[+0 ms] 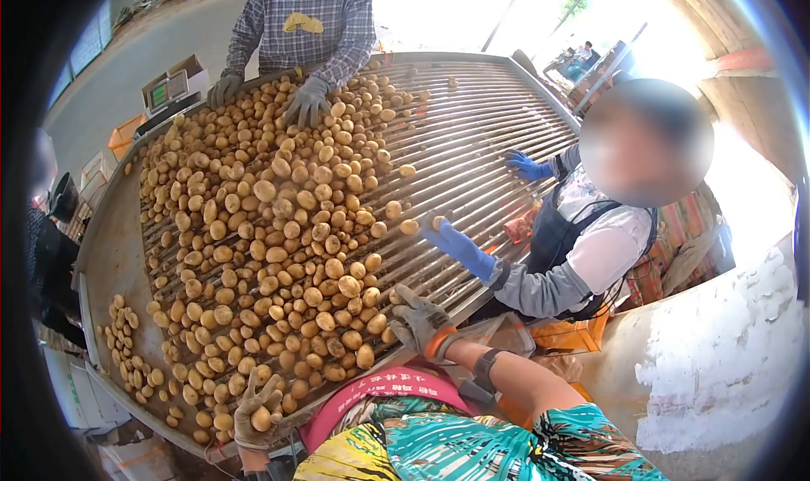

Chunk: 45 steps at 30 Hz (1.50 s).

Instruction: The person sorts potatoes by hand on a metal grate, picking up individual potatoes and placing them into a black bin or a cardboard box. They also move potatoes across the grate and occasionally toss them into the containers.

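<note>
A large heap of potatoes (274, 219) covers the left and middle of a slatted metal sorting table (472, 118). At the near edge my left hand (253, 401), in a dirty work glove, has its fingers curled around a potato (261, 418). My right hand (420, 322), in a grey glove with an orange cuff, is at the heap's right side near the table's front edge. Its fingers are apart, and a potato (396, 296) lies by the fingertips. I see nothing held in it.
Opposite, a person in a checked shirt (308, 25) has grey-gloved hands at the heap. On the right, a person with blue gloves (464, 249) reaches over the slats; a potato is by one glove. A scale (169, 91) and orange crates (126, 135) stand left; another orange crate (569, 333) is right.
</note>
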Motion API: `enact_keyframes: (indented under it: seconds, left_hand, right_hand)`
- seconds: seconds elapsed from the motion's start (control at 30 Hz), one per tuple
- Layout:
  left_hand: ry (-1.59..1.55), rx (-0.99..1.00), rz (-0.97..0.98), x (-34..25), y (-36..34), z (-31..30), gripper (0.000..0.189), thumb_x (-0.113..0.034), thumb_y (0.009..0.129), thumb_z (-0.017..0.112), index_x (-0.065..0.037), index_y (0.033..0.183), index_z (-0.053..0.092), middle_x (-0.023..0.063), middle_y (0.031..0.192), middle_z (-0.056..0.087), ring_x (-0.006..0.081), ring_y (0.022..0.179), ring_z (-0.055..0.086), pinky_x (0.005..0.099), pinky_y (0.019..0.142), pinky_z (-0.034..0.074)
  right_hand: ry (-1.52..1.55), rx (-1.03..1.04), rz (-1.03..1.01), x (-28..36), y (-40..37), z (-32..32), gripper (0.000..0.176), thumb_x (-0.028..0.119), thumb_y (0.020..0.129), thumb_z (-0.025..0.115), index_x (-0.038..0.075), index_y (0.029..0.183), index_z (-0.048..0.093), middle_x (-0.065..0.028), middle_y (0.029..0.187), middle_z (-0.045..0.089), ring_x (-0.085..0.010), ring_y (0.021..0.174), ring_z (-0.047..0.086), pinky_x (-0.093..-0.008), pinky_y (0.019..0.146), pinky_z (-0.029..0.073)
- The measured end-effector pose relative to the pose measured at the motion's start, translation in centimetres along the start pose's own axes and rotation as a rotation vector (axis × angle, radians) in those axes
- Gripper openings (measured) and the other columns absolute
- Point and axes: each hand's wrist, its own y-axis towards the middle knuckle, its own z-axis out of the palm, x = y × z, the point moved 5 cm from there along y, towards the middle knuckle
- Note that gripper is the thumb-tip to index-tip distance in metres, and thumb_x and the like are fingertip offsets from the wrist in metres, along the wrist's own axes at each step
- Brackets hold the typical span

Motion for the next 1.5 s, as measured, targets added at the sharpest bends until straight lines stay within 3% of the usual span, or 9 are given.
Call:
enact_keyframes:
  seconds: [0.13,0.2,0.3,0.4,0.77,0.9,1.0,1.07,1.5]
  left_hand:
    - [-0.076,0.014,-0.031,0.3,0.6,-3.0,0.080,-0.006,0.090,0.055,-0.012,0.162,0.020,0.0293,0.152,0.042,0.0311,0.114,0.067,0.0287,0.063,0.063]
    - [-0.131,0.000,-0.053,0.4,0.5,-2.4,0.079,-0.005,0.090,0.055,-0.015,0.161,0.022,0.0284,0.152,0.043,0.0340,0.115,0.068,0.0306,0.062,0.064]
    - [-0.123,0.060,-0.020,0.2,0.0,-0.7,0.080,-0.008,0.091,0.056,-0.015,0.162,0.021,0.0279,0.150,0.045,0.0351,0.115,0.068,0.0308,0.060,0.063]
    - [-0.127,0.054,-0.025,0.1,0.4,-0.3,0.081,-0.009,0.092,0.056,-0.017,0.162,0.019,0.0275,0.149,0.046,0.0348,0.115,0.068,0.0310,0.060,0.063]
    - [-0.064,0.057,0.003,0.1,0.5,-0.5,0.080,-0.018,0.096,0.061,-0.013,0.162,0.017,0.0275,0.150,0.046,0.0298,0.111,0.070,0.0279,0.058,0.060]
    - [-0.140,0.075,-0.023,0.2,0.6,-1.2,0.079,-0.017,0.097,0.059,-0.016,0.162,0.015,0.0274,0.151,0.044,0.0350,0.118,0.066,0.0325,0.060,0.063]
    - [-0.143,0.095,-0.029,0.3,0.7,-0.9,0.078,-0.017,0.098,0.059,-0.016,0.162,0.015,0.0270,0.151,0.044,0.0346,0.119,0.066,0.0325,0.060,0.063]
    - [0.004,0.045,0.021,0.1,0.5,-0.4,0.080,-0.023,0.096,0.063,-0.012,0.162,0.018,0.0267,0.150,0.046,0.0255,0.112,0.070,0.0266,0.062,0.058]
    - [0.022,0.031,0.039,0.1,0.1,-0.1,0.077,-0.026,0.098,0.061,-0.013,0.162,0.021,0.0239,0.152,0.046,0.0251,0.116,0.068,0.0258,0.063,0.056]
  right_hand:
    - [-0.021,-0.015,-0.015,0.2,0.1,-0.1,0.023,0.025,0.090,0.067,0.008,0.104,0.065,-0.0212,0.147,0.047,-0.0401,0.110,0.062,-0.0474,0.096,0.051]
    - [-0.006,0.091,0.057,0.2,0.1,-0.1,0.033,0.027,0.093,0.064,0.003,0.116,0.067,-0.0231,0.152,0.043,-0.0415,0.122,0.058,-0.0465,0.104,0.048]
    - [0.019,0.075,0.046,0.4,0.1,-0.2,0.033,0.027,0.093,0.064,0.002,0.115,0.068,-0.0238,0.151,0.044,-0.0415,0.122,0.058,-0.0460,0.105,0.048]
    - [-0.001,-0.004,0.005,0.2,0.1,0.0,0.025,0.025,0.090,0.067,0.005,0.106,0.069,-0.0228,0.148,0.048,-0.0399,0.114,0.061,-0.0453,0.099,0.050]
    - [-0.001,-0.037,-0.031,0.2,0.0,-0.1,0.026,0.025,0.091,0.066,0.005,0.106,0.067,-0.0229,0.145,0.049,-0.0402,0.112,0.062,-0.0456,0.098,0.050]
    - [0.000,-0.052,-0.035,0.2,-0.1,-0.1,0.025,0.025,0.091,0.065,0.004,0.106,0.067,-0.0228,0.144,0.049,-0.0402,0.111,0.062,-0.0459,0.097,0.051]
    - [0.019,-0.036,-0.018,0.2,-0.1,-0.2,0.026,0.025,0.092,0.065,0.004,0.107,0.067,-0.0228,0.145,0.049,-0.0401,0.111,0.062,-0.0456,0.098,0.050]
    - [0.021,-0.020,0.001,0.2,-0.1,-0.1,0.026,0.025,0.092,0.065,0.004,0.107,0.068,-0.0224,0.146,0.048,-0.0398,0.112,0.062,-0.0452,0.098,0.050]
    - [0.022,0.083,0.051,0.7,0.2,-0.8,0.030,0.026,0.094,0.063,0.002,0.113,0.067,-0.0233,0.151,0.045,-0.0413,0.122,0.058,-0.0465,0.104,0.048]
